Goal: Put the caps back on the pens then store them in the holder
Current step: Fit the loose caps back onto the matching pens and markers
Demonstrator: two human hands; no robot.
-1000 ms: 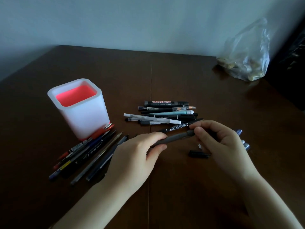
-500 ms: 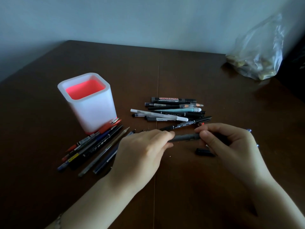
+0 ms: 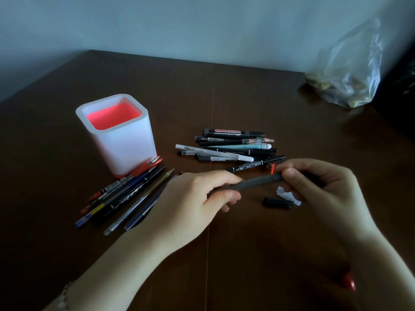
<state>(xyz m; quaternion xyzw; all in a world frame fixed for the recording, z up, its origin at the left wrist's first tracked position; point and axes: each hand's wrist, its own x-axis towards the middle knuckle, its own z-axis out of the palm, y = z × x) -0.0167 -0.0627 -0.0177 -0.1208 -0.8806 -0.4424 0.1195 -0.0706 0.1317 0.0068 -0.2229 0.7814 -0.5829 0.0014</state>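
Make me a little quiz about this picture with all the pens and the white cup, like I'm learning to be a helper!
1. True or false: pens stick out of the top of the holder.
2. Look at the left hand and the right hand. Which grips the grey pen? A) left only B) right only C) both
3. Fill in: the loose black cap lies on the table nearest the ____ hand.

Key: 1 false; 2 C; 3 right.

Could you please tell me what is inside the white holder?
Nothing sticks out of the holder; only its red inner wall shows. Its bottom is hidden by the near wall.
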